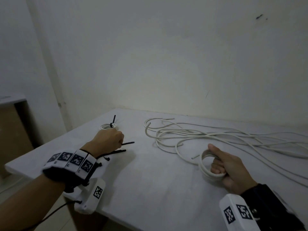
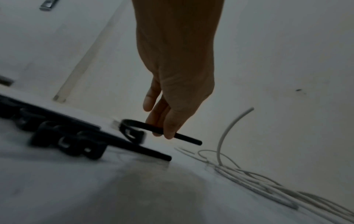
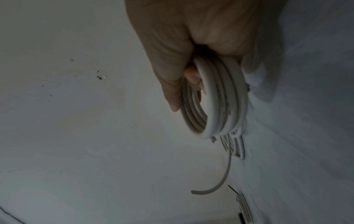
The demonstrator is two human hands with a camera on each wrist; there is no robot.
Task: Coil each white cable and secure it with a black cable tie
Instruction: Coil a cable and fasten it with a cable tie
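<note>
Nearest, on the right: right hand (image 1: pixel 228 169) curled around a white cable coil (image 1: pixel 207 165), thumb straight along its top, coil lifted just off the table (image 1: pixel 150 189), one short free end (image 3: pixel 210 190) dangling. On the left: left hand (image 1: pixel 108 141) pinching one black cable tie (image 2: pixel 162 130) between thumb and fingers, tip sticking out toward the right. Just under that wrist, a bunch of spare ties (image 2: pixel 72 136) flat on the table. Farther back, loose cables (image 1: pixel 208 135) sprawled to the right. Farthest, beyond the left hand, a finished coil (image 1: pixel 108 126) cinched with a tie (image 1: pixel 113 121), tail upright.
</note>
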